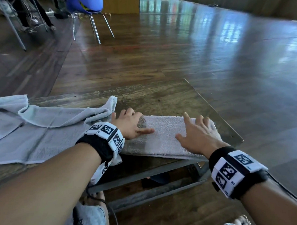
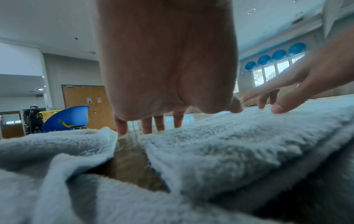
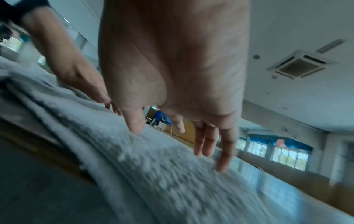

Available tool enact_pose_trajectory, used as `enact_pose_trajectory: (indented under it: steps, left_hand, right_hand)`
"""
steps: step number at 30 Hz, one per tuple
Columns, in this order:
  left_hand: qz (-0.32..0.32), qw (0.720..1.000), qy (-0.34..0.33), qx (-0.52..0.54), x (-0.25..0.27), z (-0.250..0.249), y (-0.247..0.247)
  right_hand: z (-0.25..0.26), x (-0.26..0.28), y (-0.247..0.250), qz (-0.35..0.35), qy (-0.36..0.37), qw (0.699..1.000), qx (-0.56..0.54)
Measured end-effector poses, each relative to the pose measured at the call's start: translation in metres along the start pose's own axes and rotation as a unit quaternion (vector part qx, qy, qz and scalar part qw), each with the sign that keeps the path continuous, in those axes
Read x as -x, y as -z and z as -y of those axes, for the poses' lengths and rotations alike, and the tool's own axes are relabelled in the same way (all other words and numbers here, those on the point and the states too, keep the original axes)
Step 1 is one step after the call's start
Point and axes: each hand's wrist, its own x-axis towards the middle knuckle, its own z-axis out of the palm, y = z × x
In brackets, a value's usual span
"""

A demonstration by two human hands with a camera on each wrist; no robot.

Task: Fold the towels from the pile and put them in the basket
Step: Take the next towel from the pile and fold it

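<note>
Loose towels [image 1: 47, 123] crowd left hand [image 1: 128, 123], blue chair [image 1: 84, 0] behind.

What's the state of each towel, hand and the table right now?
folded towel: flat near the table's right end, both hands on it.
unfolded towel: rumpled, spread on the left.
left hand: open, pressing the folded towel's left end.
right hand: open, fingers on its right end.
table: holding both towels.
</note>
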Motion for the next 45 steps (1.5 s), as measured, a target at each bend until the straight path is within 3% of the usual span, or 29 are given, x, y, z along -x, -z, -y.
enact_pose_trajectory:
  steps: [2, 6, 14, 17, 19, 21, 22, 26, 32, 34, 36, 38, 41, 45]
  left_hand:
    - [-0.042, 0.999, 0.008, -0.006, -0.003, 0.003, 0.001]
    - [-0.087, 0.996, 0.017, -0.011, -0.006, 0.008, -0.007]
    - [-0.118, 0.992, 0.045, -0.003, -0.001, 0.014, -0.007]
    - [-0.131, 0.990, 0.051, 0.001, 0.002, 0.014, -0.003]
    - [-0.121, 0.990, 0.058, 0.037, 0.002, 0.014, 0.000]
    - [-0.097, 0.989, 0.052, 0.097, 0.003, 0.014, 0.001]
    - [-0.089, 0.987, 0.040, 0.127, 0.003, 0.013, 0.001]
    - [-0.092, 0.973, -0.011, 0.211, 0.007, 0.005, 0.009]
    - [-0.047, 0.951, 0.001, 0.305, 0.017, -0.007, 0.021]
    - [-0.028, 0.922, -0.001, 0.386, 0.022, -0.013, 0.025]
    - [-0.020, 0.873, 0.002, 0.487, 0.027, -0.017, 0.029]
    - [-0.018, 0.838, -0.020, 0.545, 0.030, -0.018, 0.031]
    - [-0.036, 0.841, -0.078, 0.534, 0.028, -0.017, 0.029]
    - [-0.090, 0.860, -0.099, 0.492, 0.024, -0.019, 0.020]
  right_hand:
    - [0.019, 0.003, 0.006, -0.025, 0.058, 0.997, -0.033]
    - [0.040, 0.008, 0.005, 0.097, 0.135, 0.986, 0.009]
    - [0.029, -0.008, 0.018, 0.093, 0.157, 0.983, 0.010]
    - [0.030, -0.011, 0.013, 0.031, 0.152, 0.988, 0.009]
    - [0.031, -0.011, 0.009, -0.061, 0.137, 0.988, 0.039]
    - [0.031, -0.010, 0.007, -0.134, 0.082, 0.986, 0.050]
    - [0.031, -0.009, 0.006, -0.139, 0.058, 0.988, 0.039]
    - [0.032, 0.000, 0.003, -0.056, 0.052, 0.997, 0.028]
    - [0.016, 0.014, 0.015, -0.016, 0.043, 0.996, 0.082]
    - [0.012, 0.017, 0.014, -0.035, 0.072, 0.995, 0.061]
    - [0.010, 0.019, 0.013, -0.034, 0.123, 0.992, 0.025]
    - [0.009, 0.020, 0.015, 0.020, 0.175, 0.984, -0.035]
    - [0.008, 0.024, 0.015, 0.105, 0.208, 0.968, -0.095]
    - [0.012, 0.025, 0.008, 0.106, 0.215, 0.965, -0.103]
